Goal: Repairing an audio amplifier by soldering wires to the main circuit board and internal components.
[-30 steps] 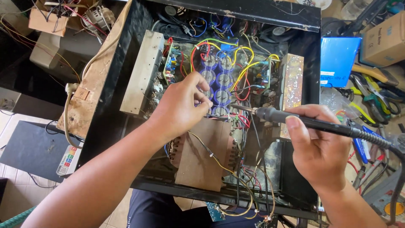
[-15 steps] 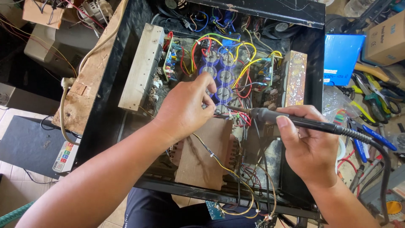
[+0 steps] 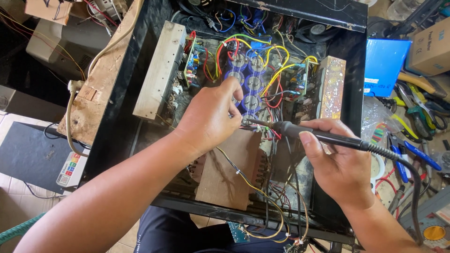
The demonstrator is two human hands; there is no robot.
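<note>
A hot tool is held to the wires inside a black box.

The black soldering iron (image 3: pixel 323 136) is gripped like a pen in the closed right hand (image 3: pixel 340 164), so its thin metal tip can be aimed just under the left hand (image 3: pixel 211 117). The left fingers are pinched on something small there; what cannot be told. Round blue cans (image 3: pixel 253 84) and bendy coloured wires (image 3: pixel 276 75) are seen just above both hands.

Right hand (image 3: pixel 338 165) holds soldering iron (image 3: pixel 323 137); solder joint unclear.

Black soldering iron (image 3: pixel 323 137); blue capacitors (image 3: pixel 253 84); yellow, red wires (image 3: pixel 276 75); black chassis (image 3: pixel 140 70); brown cardboard (image 3: pixel 229 173).
</note>
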